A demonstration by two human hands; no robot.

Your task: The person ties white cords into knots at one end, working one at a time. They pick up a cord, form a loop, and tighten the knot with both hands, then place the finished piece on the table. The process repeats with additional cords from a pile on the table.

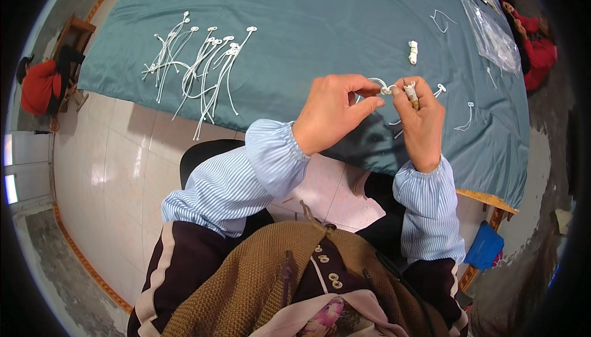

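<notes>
Between my two hands, above the near edge of the cloth-covered table, is a partly knotted white cord point(386, 90). My left hand point(339, 106) pinches a strand of it between thumb and fingertips. The knot's other side is held by my right hand point(418, 115), which also has a small tool with a white-wrapped handle point(410, 91) tucked between its fingers; the tool's kind cannot be told. Loose cord ends hang below the hands. Beyond them lies a small wound bundle of white cord point(413, 53). A knotted cord piece point(441, 88) rests just right of my right hand.
Many knotted white cords point(212, 59) lie at the left on the green tablecloth point(300, 27). Clear plastic bags point(498, 43) are at the right edge, near a person in red point(538, 53). Another person in red point(40, 85) sits far left. A blue bag point(485, 245) is low right.
</notes>
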